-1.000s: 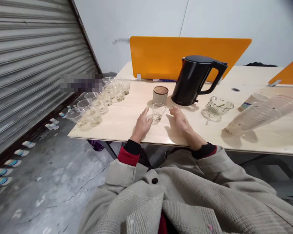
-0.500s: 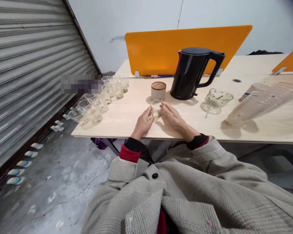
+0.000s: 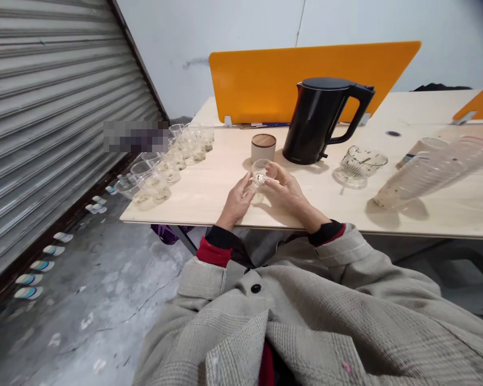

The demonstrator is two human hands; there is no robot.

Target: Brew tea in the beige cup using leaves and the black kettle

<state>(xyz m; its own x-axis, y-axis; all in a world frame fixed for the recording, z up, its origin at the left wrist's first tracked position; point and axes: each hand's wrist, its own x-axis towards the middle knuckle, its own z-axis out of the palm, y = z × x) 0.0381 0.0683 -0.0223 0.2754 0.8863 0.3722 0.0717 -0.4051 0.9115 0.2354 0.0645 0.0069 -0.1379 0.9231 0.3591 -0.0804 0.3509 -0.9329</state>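
Note:
Between my hands is a small clear plastic cup (image 3: 261,172), with dark bits, like tea leaves, in its bottom. It appears slightly raised off the table (image 3: 209,201). My right hand (image 3: 288,192) grips its right side, with fingers round the wall. From the left, the fingertips of my left hand (image 3: 237,202) press against the cup. Just behind it stands a pale canister (image 3: 263,150) with a wooden lid. A black electric kettle (image 3: 312,126) is behind my right hand, its handle to the right.
Several clear cups with leaf bits (image 3: 169,172) line the table's left end. On the right are a ribbed glass bowl (image 3: 362,162) with leaves stuck inside and a lying stack of plastic cups (image 3: 430,174). An orange divider (image 3: 253,86) rises behind the kettle.
The cup has come up a little and tilted, and my right fingers have moved further round it. The view has shifted slightly.

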